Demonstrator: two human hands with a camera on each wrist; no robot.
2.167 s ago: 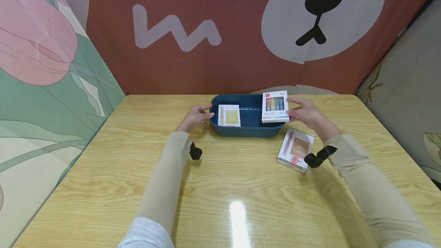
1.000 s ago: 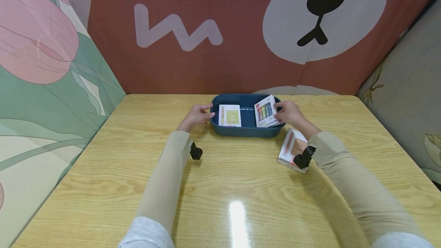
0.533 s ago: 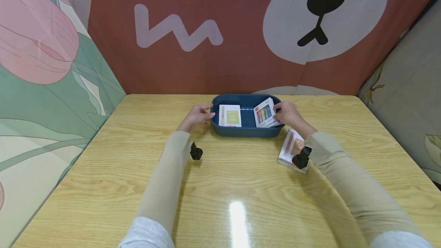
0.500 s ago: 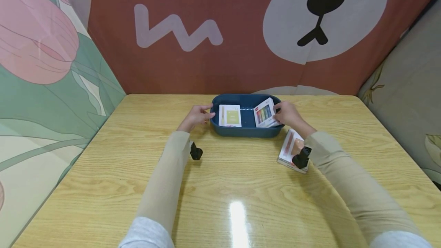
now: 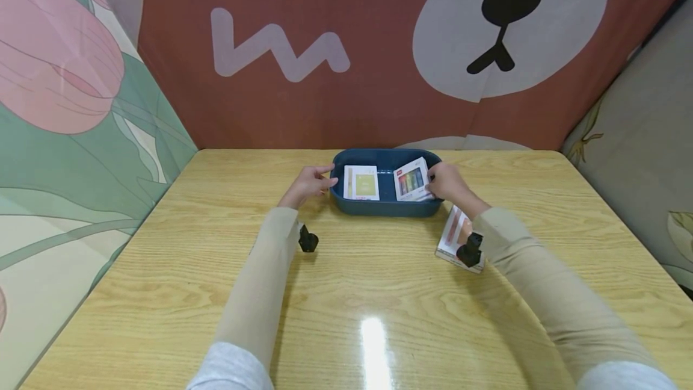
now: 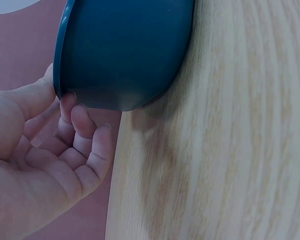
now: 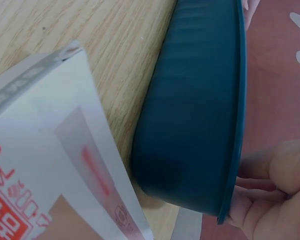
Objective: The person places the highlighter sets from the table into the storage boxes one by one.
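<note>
A dark blue plastic basin [image 5: 387, 207] stands at the far side of the table. My left hand [image 5: 306, 184] pinches its left rim; in the left wrist view the thumb and fingers [image 6: 70, 107] meet at that rim. My right hand [image 5: 450, 184] reaches over the right end and holds the edge of a white box [image 5: 411, 180] with coloured sticks in its window. This box leans at a slant inside the basin. In the right wrist view the fingertips are hidden behind the rim. A white box with a yellow-green square [image 5: 361, 183] lies in the basin's left half.
A white box with an orange-brown square [image 5: 453, 239] lies on the wooden table [image 5: 346, 294] below my right wrist, partly covered by the black wrist camera [image 5: 470, 250]. A brown cloth wall [image 5: 325, 113] rises behind the table's far edge.
The right hand has brought the box with coloured sticks down into the basin's right half. Since half a second ago it has shifted slightly left. The left hand stays at the rim.
</note>
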